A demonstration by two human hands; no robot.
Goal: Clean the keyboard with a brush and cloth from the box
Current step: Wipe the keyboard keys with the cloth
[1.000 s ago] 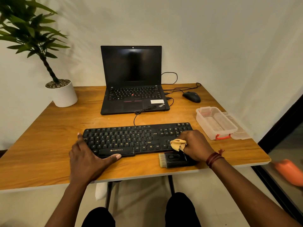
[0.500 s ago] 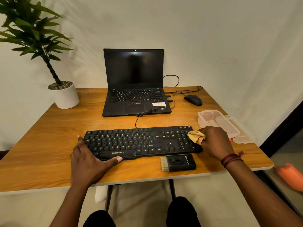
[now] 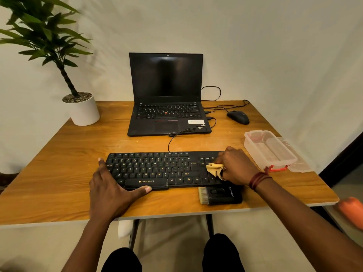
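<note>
Numpad end of the keyboard [image 3: 157, 169] is hidden under my right grip [image 3: 237, 166], so I can't read the keys there. Off the keyboard's right, past the surface [image 3: 68, 163] edge, there's an orange thing [image 3: 351, 212], blurred and cut by the frame; can't identify it.

Surface is a wood top against a plain pale wall. Behind the keyboard: open laptop [image 3: 167, 95], screen dark. Behind-right: mouse [image 3: 238, 117]. Behind-left: potted plant [image 3: 83, 109]. Right of it: clear box [image 3: 269, 152], red latch, open.

Keyboard is black, wired, with pale legends and ZEBRONICS on the spacebar. Left grip [image 3: 110, 189] lies flat on its front-left corner, fingers straight, thumb along the spacebar edge. Right grip is curled round a crumpled yellow cloth [image 3: 215, 168], pressed on the keys right of Enter. Brush [image 3: 220, 195], black with pale bristles, lies just in front of the keyboard's right end.
</note>
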